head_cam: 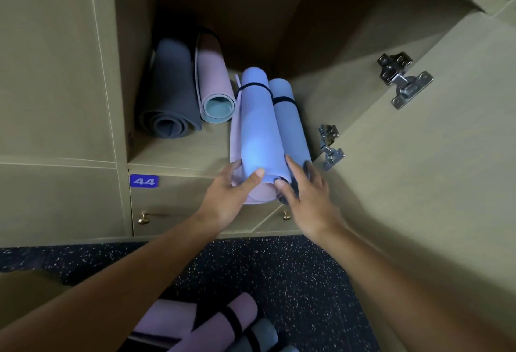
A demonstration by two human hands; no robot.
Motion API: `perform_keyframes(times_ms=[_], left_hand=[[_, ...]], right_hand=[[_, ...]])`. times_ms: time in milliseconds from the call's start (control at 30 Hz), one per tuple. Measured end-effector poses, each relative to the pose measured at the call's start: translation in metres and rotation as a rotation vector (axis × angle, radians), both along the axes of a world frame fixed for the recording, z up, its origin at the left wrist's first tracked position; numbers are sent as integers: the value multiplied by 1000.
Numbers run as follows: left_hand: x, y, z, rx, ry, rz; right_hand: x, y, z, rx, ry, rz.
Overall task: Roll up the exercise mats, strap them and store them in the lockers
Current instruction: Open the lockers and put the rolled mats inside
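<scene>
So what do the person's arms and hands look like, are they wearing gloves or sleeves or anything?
No gloves and no sleeves in view. Both forearms are bare right down to the bottom edge of the picture. The left hand and the right hand are bare too, with no rings, watch or bracelet showing. The fingernails are short and look unpainted.

Two rolled mats [181,91] lie left of two strapped mats [268,122] in the locker [178,153].
</scene>
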State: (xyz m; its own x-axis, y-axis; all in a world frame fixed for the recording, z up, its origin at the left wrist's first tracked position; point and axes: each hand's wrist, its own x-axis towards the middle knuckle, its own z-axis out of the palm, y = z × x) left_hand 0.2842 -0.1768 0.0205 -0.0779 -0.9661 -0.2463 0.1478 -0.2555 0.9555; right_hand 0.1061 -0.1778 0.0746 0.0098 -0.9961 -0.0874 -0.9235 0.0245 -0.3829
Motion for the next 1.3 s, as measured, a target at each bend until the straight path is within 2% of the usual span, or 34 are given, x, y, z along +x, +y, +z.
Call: perform_keyframes(times_ms=[233, 267, 367, 433, 700, 800, 867, 900, 1067, 1200, 1300], left_hand=[[20, 3, 11, -1, -222, 6], [23, 2, 11, -22, -287, 12], [37, 0, 10, -166, -646, 60], [49, -3, 10, -227, -759, 128], [86, -32, 2, -326, -809, 310], [87, -44, -1, -343, -793, 334], [87, -52, -5, -351, -801, 318], [88, -57, -6, -355, -808, 306], [93, -76, -8, -373, -782, 295], [103, -97, -6, -325, -807, 194], [110, -112, -1, -290, -799, 136]], right_hand=[[13, -48, -6, -75, 165, 24], [16, -59, -7, -73, 156, 17], [22, -95, -12, -60, 146, 21], [26, -116, -15, -70, 154, 27], [39, -174, -7, -95, 117, 23], [38, -171, -7, -300, 75, -28], [39, -159, -11, -484, -15, -38], [40, -153, -15, -508, -63, -12], [38, -154, -29, -331, -86, 229], [40, -179, -25, -294, -11, 244], [47, -193, -21, -180, 42, 258]])
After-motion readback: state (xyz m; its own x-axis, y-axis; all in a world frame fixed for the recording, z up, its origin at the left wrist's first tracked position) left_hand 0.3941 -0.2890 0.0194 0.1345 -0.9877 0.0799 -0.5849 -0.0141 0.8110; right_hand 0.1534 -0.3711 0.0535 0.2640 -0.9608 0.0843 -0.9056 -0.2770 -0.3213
